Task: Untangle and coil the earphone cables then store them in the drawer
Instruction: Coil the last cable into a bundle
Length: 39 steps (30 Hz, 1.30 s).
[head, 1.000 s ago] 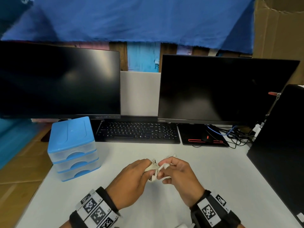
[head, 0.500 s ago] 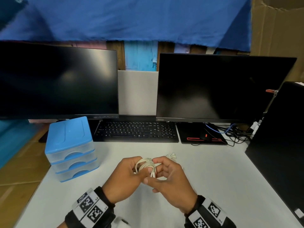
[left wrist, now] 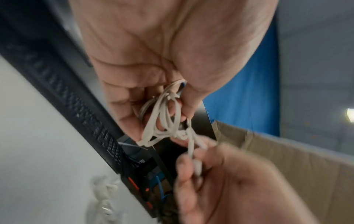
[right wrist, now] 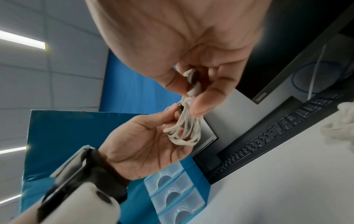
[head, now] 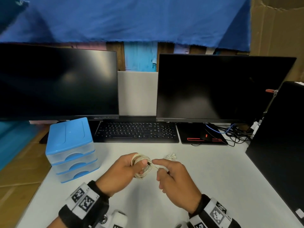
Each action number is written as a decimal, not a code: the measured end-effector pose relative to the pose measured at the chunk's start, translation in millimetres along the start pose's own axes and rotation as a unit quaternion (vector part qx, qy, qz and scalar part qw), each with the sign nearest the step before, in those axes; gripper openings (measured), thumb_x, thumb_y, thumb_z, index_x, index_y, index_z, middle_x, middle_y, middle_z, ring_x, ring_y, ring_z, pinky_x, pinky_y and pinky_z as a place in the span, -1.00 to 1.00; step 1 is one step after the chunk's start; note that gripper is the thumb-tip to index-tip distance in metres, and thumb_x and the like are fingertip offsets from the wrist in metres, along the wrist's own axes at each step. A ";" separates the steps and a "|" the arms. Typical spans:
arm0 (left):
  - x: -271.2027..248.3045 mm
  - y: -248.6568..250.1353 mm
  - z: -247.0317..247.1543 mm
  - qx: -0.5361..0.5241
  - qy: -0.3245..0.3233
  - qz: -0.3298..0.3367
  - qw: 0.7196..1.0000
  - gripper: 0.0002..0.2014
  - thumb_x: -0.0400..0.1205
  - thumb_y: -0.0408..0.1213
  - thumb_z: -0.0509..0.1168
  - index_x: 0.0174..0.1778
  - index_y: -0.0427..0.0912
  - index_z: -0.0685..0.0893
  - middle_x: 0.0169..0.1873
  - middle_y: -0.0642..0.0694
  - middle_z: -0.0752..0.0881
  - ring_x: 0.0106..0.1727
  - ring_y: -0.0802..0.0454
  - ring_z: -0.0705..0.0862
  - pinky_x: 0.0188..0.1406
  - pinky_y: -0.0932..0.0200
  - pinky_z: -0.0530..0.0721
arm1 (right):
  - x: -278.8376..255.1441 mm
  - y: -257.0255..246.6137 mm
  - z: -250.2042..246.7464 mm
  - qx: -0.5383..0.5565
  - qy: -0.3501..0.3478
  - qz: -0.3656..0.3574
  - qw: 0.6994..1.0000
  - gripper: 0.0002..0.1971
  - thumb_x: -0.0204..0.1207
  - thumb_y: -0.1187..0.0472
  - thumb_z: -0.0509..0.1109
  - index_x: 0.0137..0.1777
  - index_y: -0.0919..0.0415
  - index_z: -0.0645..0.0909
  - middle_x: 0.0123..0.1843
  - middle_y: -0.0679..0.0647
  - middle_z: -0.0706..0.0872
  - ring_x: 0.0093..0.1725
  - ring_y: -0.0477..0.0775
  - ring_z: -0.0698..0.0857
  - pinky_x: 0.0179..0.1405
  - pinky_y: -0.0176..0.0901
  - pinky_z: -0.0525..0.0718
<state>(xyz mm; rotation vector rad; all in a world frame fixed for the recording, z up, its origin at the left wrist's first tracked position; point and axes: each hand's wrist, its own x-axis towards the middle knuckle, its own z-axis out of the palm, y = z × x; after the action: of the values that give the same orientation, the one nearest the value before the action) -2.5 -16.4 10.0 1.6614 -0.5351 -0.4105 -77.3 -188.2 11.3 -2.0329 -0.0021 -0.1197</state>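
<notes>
Coiled white earphone cable (head: 142, 167) held off the bench (head: 205, 170), centre-bottom of the head view, wound in several loops. Left hand (head: 122, 171) curled round the loops, thumb pressing them from the front. Tail of the cable running rightward out of the coil to the right hand (head: 174, 176), fingers curled, pinching the earbuds (right wrist: 192, 84) between thumb and forefinger per the right wrist view. Both hands closed on the same cable, almost touching; short tail between them lying roughly left-right. Coil itself in the left hand, hence the nearer one to storage.

Second bundle of white earphones (head: 171, 156) on the bench just above the right hand in frame, apart from both hands; whether tangled or coiled not resolvable.

Blue three-drawer unit (head: 70, 150) left of centre, beside the left hand's side, all three drawers appearing closed. Judgement: last bit of tail left to tuck in, then a leftward carry to the drawers; a drawer to be pulled open first, likely needing a free hand.

Open bench between coil and drawers. Black keyboard (head: 136, 131) above, dark monitors (head: 218, 89) behind, black panel (head: 279, 145) at right edge.
</notes>
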 end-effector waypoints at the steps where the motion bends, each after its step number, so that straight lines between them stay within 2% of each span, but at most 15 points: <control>1: -0.3 3.5 -2.3 -0.048 -0.007 -0.025 0.998 -0.80 0.67 -0.23 0.30 -0.20 -0.27 0.65 -0.37 -0.09 0.58 -0.26 0.02 0.52 -0.17 0.19 0.61 | 0.2 -2.5 -0.6 0.037 -0.007 0.013 0.999 -0.64 0.60 0.25 0.15 0.26 -0.08 0.64 -0.35 0.06 0.66 -0.43 -0.02 0.64 -0.34 -0.06 0.72; 4: -1.5 9.1 -8.7 -0.132 -0.015 -0.057 0.990 -0.69 0.59 -0.07 0.32 -0.32 -0.25 0.57 -0.40 -0.09 0.58 -0.24 -0.04 0.55 -0.01 0.11 0.67 | -0.6 -13.2 -4.4 0.196 -0.030 0.055 0.979 -0.60 0.62 0.48 0.15 0.21 0.12 0.71 -0.32 0.12 0.64 -0.40 0.00 0.64 -0.49 -0.14 0.62; 8: -1.7 12.2 -9.4 -0.113 0.022 -0.045 0.992 -0.55 0.61 0.14 0.19 -0.45 -0.13 0.45 -0.44 -0.06 0.50 -0.27 -0.05 0.53 0.02 0.03 0.64 | -5.1 -26.3 -11.4 0.374 -0.067 0.049 0.924 -0.68 0.66 0.41 0.23 0.30 0.22 0.70 -0.23 0.19 0.71 -0.25 0.14 0.73 -0.42 -0.13 0.65; 10: -2.6 13.8 -7.1 -0.096 0.051 -0.022 0.994 -0.52 0.67 0.15 0.13 -0.44 -0.12 0.46 -0.42 -0.08 0.49 -0.25 -0.06 0.50 -0.03 0.07 0.61 | -6.4 -25.5 -9.9 0.330 -0.100 0.050 0.937 -0.66 0.67 0.41 0.22 0.36 0.19 0.65 -0.22 0.18 0.73 -0.23 0.15 0.75 -0.38 -0.12 0.68; 12: -3.8 15.3 -5.4 -0.058 0.071 0.017 0.996 -0.54 0.68 0.13 0.11 -0.41 -0.10 0.49 -0.42 -0.06 0.52 -0.25 -0.04 0.50 -0.06 0.05 0.55 | -5.4 -17.7 -5.0 0.196 -0.130 0.067 0.970 -0.58 0.66 0.40 0.24 0.48 0.11 0.52 -0.21 0.12 0.76 -0.22 0.08 0.75 -0.30 -0.14 0.67; 15: -6.1 12.2 -2.0 0.055 0.064 0.073 0.994 -0.65 0.65 0.08 0.13 -0.35 -0.03 0.55 -0.43 0.04 0.60 -0.30 0.10 0.56 -0.13 0.16 0.54 | -1.3 -8.5 -4.8 0.035 -0.130 0.054 0.989 -0.41 0.52 0.16 0.46 0.53 -0.09 0.36 -0.07 -0.08 0.77 -0.09 -0.09 0.72 -0.02 -0.21 0.67; 17: -8.6 11.4 3.6 0.108 0.033 0.087 0.990 -0.68 0.69 0.04 0.14 -0.33 0.02 0.56 -0.42 0.03 0.63 -0.33 0.17 0.57 -0.21 0.27 0.55 | -0.7 -8.9 -7.5 0.014 -0.094 0.034 0.995 -0.30 0.36 -0.07 0.59 0.48 -0.23 0.39 0.10 -0.17 0.70 0.06 -0.18 0.71 0.04 -0.28 0.70; 19: -11.0 13.4 11.2 0.115 0.003 0.092 0.989 -0.69 0.70 -0.01 0.15 -0.34 0.02 0.56 -0.45 0.05 0.62 -0.37 0.19 0.55 -0.28 0.32 0.53 | -0.6 -8.1 -6.9 0.004 -0.069 -0.001 0.998 -0.39 0.31 -0.14 0.60 0.37 -0.27 0.52 0.12 -0.18 0.70 0.00 -0.23 0.70 0.00 -0.28 0.70; 21: -12.1 16.8 16.0 0.087 -0.011 0.091 0.992 -0.70 0.68 -0.06 0.17 -0.34 -0.06 0.57 -0.50 0.10 0.60 -0.41 0.21 0.52 -0.33 0.33 0.50 | 0.0 -7.0 -3.7 0.018 -0.057 -0.041 0.997 -0.74 0.45 -0.01 0.54 0.12 -0.07 0.72 -0.01 -0.04 0.79 -0.18 -0.23 0.63 0.00 -0.19 0.68; 23: -11.2 17.2 15.6 0.041 -0.009 0.082 0.996 -0.70 0.67 -0.09 0.21 -0.30 -0.16 0.63 -0.46 0.08 0.63 -0.39 0.17 0.54 -0.30 0.29 0.52 | 2.5 -3.8 -3.4 0.058 -0.047 -0.054 0.996 -0.92 0.55 0.14 0.47 -0.06 0.11 0.76 -0.14 0.09 0.81 -0.25 -0.19 0.61 -0.08 -0.20 0.66; 27: -6.6 17.4 10.8 -0.085 -0.009 0.014 0.996 -0.77 0.63 -0.21 0.27 -0.23 -0.20 0.77 -0.31 -0.16 0.75 -0.23 -0.03 0.73 -0.09 0.12 0.72 | 8.8 -2.4 -7.1 0.198 -0.064 0.004 0.978 -0.87 0.64 0.34 0.35 -0.14 0.23 0.66 -0.23 -0.03 0.79 -0.25 -0.17 0.69 -0.17 -0.32 0.62; 30: -5.3 12.4 8.1 -0.111 -0.026 -0.010 0.993 -0.80 0.61 -0.29 0.37 -0.04 -0.38 0.77 -0.14 -0.30 0.80 -0.05 -0.24 0.78 0.06 -0.03 0.74 | 9.9 -0.1 -8.3 0.269 -0.063 0.052 0.960 -0.91 0.65 0.31 0.34 -0.02 0.33 0.65 -0.16 0.18 0.80 -0.23 0.08 0.76 -0.19 -0.12 0.75; 32: -5.1 8.7 5.3 -0.104 -0.021 -0.021 0.994 -0.77 0.57 -0.30 0.42 0.05 -0.38 0.77 -0.01 -0.33 0.81 0.03 -0.22 0.79 0.13 -0.04 0.74 | 11.4 3.1 -9.6 0.294 -0.045 0.071 0.952 -0.82 0.61 0.30 0.39 0.08 0.44 0.66 -0.16 0.25 0.80 -0.29 0.12 0.75 -0.34 -0.14 0.73; 36: 0.8 4.5 5.7 -0.077 0.111 -0.021 0.991 -0.84 0.50 -0.41 0.47 -0.01 -0.26 0.79 -0.17 -0.22 0.86 -0.14 -0.09 0.81 -0.17 0.16 0.76 | 14.9 5.5 -7.4 0.311 0.006 0.077 0.947 -0.83 0.53 0.39 0.45 0.08 0.44 0.71 -0.18 0.25 0.82 -0.33 0.08 0.72 -0.48 -0.25 0.61; 39: 5.8 1.4 11.1 -0.089 0.179 -0.017 0.980 -0.77 0.42 -0.47 0.53 -0.09 -0.24 0.64 -0.34 -0.30 0.83 -0.36 -0.07 0.78 -0.31 0.13 0.72 | 16.9 6.9 -1.1 0.296 0.065 0.068 0.951 -0.77 0.50 0.42 0.48 0.14 0.32 0.63 -0.23 0.33 0.80 -0.36 0.08 0.72 -0.49 -0.22 0.61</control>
<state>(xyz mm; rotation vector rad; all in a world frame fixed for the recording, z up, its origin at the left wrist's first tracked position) -4.0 -28.9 9.9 1.5271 -0.1955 -0.1718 -60.2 -193.1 7.1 -1.4166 0.1670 -0.1467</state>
